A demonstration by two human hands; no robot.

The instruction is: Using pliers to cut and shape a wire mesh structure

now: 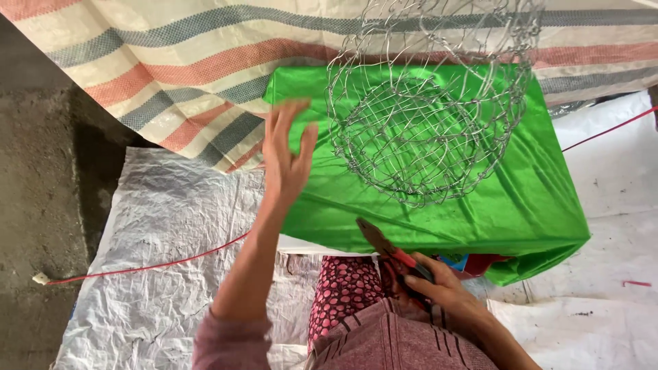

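The left hand (286, 159) is raised with fingers spread and apart from everything, its palm turned toward the wire mesh basket (426, 116) just to its right; it grips nothing and does not touch the wire. The right hand (445, 291) sits near the body at the lower right, closed around the red handles of a pair of pliers (391, 252).

The pliers lie on a slant: their long axis runs from the handles in the fist, near and right, up to the dark jaws, which point far and left toward the near edge of the green sheet. The tip stops short of the basket, well apart from it.

The basket is a round, bowl-shaped cage of twisted silver wire in loose hexagonal mesh. Its open mouth is tilted toward the camera, so the tighter woven bottom shows through the middle. It hangs or stands over the green plastic sheet (521, 205) that drapes the surface; whether it rests on it cannot be told.

Beyond the green sheet hangs a striped woven tarp (171, 75) in cream, red and grey-blue. A white woven sack sheet (157, 226) covers the ground to the left and right, and a thin red cord (151, 266) crosses it. Bare concrete floor (41, 178) lies at far left. Between the arms shows a red-and-pink spotted fabric (343, 291).
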